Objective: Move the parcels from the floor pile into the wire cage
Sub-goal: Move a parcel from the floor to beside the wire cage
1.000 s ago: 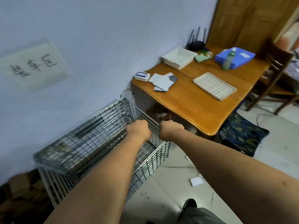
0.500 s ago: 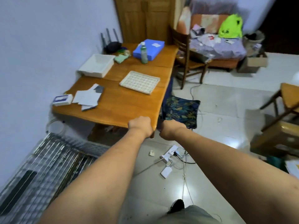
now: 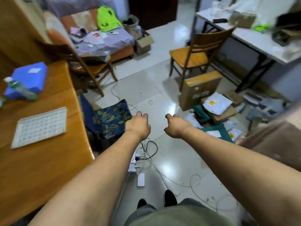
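Now, the left hand [image 3: 137,126] and right hand [image 3: 176,126] are hovering side by side above the floor [image 3: 162,88], fingers loosely curled, holding nothing. Beyond the right hand, the parcels [image 3: 218,108] are lying piled on the floor, beside a box [image 3: 198,88] near a chair [image 3: 195,51].

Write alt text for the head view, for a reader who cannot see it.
The left hand and right hand, both empty with fingers loosely curled, are held out over a tiled floor. A parcel pile lies at the right beside a large cardboard box; a wooden table stands at the left.
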`<state>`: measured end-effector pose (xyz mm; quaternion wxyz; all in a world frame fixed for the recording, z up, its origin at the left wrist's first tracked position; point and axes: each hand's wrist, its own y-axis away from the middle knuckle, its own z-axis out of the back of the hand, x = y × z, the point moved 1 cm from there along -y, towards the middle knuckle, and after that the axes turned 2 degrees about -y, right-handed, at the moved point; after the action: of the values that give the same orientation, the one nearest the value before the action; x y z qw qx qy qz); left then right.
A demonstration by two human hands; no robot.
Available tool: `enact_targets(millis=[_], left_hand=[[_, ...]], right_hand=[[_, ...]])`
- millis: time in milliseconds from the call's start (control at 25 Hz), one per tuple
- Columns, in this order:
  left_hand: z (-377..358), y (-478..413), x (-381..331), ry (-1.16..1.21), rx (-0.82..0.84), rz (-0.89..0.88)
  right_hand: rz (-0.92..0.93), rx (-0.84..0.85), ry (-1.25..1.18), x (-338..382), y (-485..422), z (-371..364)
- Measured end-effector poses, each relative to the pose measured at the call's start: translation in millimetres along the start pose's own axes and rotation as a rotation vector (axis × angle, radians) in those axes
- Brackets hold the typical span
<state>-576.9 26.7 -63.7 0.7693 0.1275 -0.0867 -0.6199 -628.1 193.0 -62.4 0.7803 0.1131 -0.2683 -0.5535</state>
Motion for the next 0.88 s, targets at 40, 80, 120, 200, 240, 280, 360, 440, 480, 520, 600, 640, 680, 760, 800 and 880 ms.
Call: enact_targets(millis=[40,80,120,200,240,280,360,440,480,520,600,640,680,760,800,880], left_hand=[[-2,-8,-6,-0.006,0.021,-0.038],[-4,-16,-14,-0.014,0.039,-0.088],[-7,-23,-21,-0.030,0.055,-0.135],[-9,-35,-37,-0.066,0.076,-0.232],[-10,-41,-46,-0.077,0.085,-0.282],[-11,-45,-56,-0.086,0.093,-0.329],[-13,-52,-72,-0.088,0.096,-0.385],[-17,-54,-95,-0.085,0.118,-0.441],[-20,-55,-106,-0.089,0.132,-0.472],[-24,-56,-117,-0.097,0.146,-0.507],[-31,-61,-143,-0.106,0.165,-0.565],[-34,-66,-155,-0.105,0.172,-0.583],[-37,-71,-166,-0.100,0.178,-0.595],[-41,-89,-200,-0.099,0.184,-0.628],[-42,-102,-217,-0.102,0.181,-0.646],[-37,-132,-253,-0.103,0.179,-0.660]], right_hand=[[-0.054,0.000,-0.019,-15,4,0],[-0.117,-0.003,-0.050,-31,9,-2],[-0.174,-0.014,-0.085,-46,15,-5],[-0.286,-0.058,-0.171,-71,29,-10],[-0.332,-0.082,-0.212,-82,35,-13],[-0.380,-0.099,-0.247,-91,41,-18],[-0.466,-0.110,-0.300,-104,50,-27],[-0.542,-0.116,-0.354,-118,61,-37],[-0.573,-0.116,-0.378,-126,65,-43],[-0.602,-0.115,-0.393,-134,70,-48],[-0.646,-0.113,-0.422,-153,74,-56],[-0.662,-0.119,-0.437,-162,74,-58],[-0.671,-0.139,-0.444,-170,74,-57],[-0.681,-0.246,-0.447,-194,66,-48],[-0.681,-0.307,-0.449,-207,59,-40],[-0.672,-0.367,-0.451,-236,40,-20]])
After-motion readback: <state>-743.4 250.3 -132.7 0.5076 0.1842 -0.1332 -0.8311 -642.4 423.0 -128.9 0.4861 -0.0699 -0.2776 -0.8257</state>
